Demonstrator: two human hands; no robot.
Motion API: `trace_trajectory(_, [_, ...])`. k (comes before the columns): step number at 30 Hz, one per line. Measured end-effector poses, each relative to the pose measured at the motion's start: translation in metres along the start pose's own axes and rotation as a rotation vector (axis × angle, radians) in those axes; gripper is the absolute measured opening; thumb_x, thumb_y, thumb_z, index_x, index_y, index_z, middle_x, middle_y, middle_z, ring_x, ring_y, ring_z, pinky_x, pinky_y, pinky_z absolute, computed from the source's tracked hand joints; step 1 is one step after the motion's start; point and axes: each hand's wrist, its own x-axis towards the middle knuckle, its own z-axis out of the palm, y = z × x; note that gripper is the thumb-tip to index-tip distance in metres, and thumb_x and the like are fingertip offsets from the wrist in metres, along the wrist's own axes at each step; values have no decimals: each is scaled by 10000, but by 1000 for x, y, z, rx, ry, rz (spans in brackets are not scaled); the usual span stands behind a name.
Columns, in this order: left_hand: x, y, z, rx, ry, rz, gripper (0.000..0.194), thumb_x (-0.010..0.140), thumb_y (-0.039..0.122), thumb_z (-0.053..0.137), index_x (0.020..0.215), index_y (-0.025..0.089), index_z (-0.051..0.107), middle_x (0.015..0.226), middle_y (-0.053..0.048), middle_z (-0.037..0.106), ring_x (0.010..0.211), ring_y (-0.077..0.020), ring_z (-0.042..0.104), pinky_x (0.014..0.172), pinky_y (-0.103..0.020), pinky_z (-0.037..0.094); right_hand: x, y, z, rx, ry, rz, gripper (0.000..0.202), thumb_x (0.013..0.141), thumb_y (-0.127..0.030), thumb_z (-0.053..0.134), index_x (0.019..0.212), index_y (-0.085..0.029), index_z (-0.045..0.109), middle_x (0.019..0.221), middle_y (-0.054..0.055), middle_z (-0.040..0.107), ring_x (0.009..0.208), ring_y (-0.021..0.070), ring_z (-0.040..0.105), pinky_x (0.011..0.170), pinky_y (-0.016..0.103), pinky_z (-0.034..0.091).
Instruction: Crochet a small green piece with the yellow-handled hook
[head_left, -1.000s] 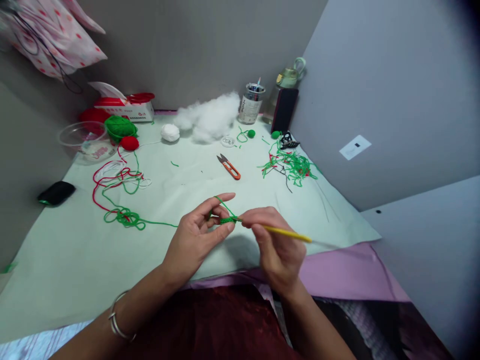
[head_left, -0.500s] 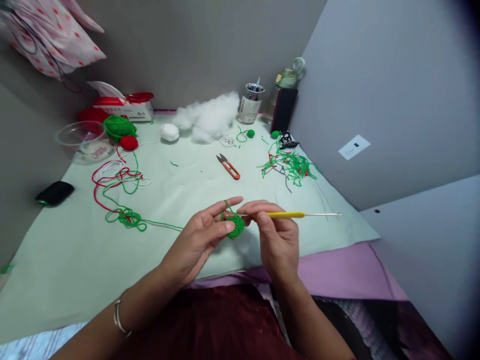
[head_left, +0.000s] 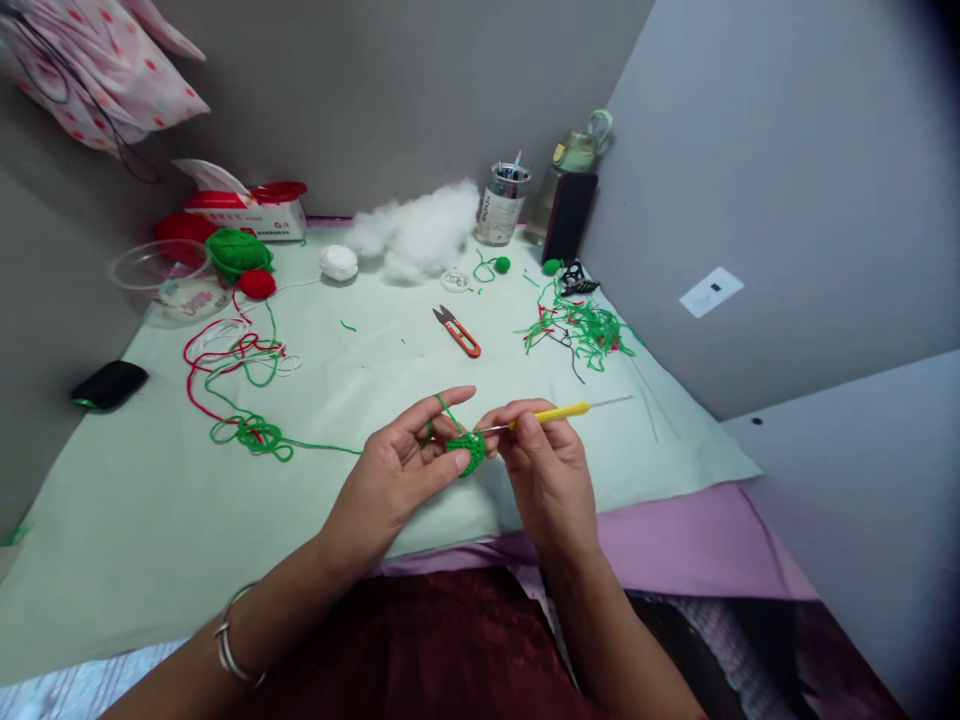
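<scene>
Pinched in my left hand [head_left: 401, 460] is a small round green crochet piece [head_left: 466, 455], with the thumb on its front. Green yarn [head_left: 448, 410] runs from the piece up over the raised index finger and around another finger. My right hand [head_left: 546, 455] grips a crochet hook [head_left: 561, 412] by its yellow handle. The hook's metal shaft points left to the top edge of the piece; whether its tip sits inside a stitch is too small to tell. A tangle of green yarn [head_left: 259, 436] lies left of my hands, its strand leading to my left hand.
Orange thread snips [head_left: 459, 332] lie beyond my hands. Yarn scraps [head_left: 592, 330] are heaped at the right. White stuffing [head_left: 424, 235], a white yarn ball [head_left: 339, 263], a pen jar [head_left: 504, 205] and a phone [head_left: 568, 220] line the back. A clear plastic tub [head_left: 165, 280] stands at left.
The hook has tilted, its right end rising and shifting left. My right hand has turned slightly with it, and the green piece has moved a little to the left.
</scene>
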Motion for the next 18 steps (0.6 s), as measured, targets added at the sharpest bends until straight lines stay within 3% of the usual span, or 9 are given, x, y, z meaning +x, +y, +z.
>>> trace_trajectory(3, [0,-1,-1,17,3,-3,451,815,240,903,1239,366,811,880,31,617,853,-99,640,896,-238,520,-1,1,-1,13,-22,7,149,995,-355,711,931,-254,800,850,-3,799,709,94,690,724,215,569])
trace_trajectory(12, [0,1,-3,75,100,44,392,829,323,891,1215,306,822,857,2,645,818,-127,570,805,-261,475,-9,-2,-6,-196,-73,-187,204,1075,-316,579,1058,-283,780,1020,6,837,835,142,754,815,314,607])
trace_trajectory(18, [0,-5,-2,54,63,18,425,847,308,880,1262,290,790,901,-3,688,889,-134,606,868,-272,478,-16,4,0,-437,-43,-455,214,1068,-243,579,1109,-291,783,1084,25,821,994,183,735,856,354,567])
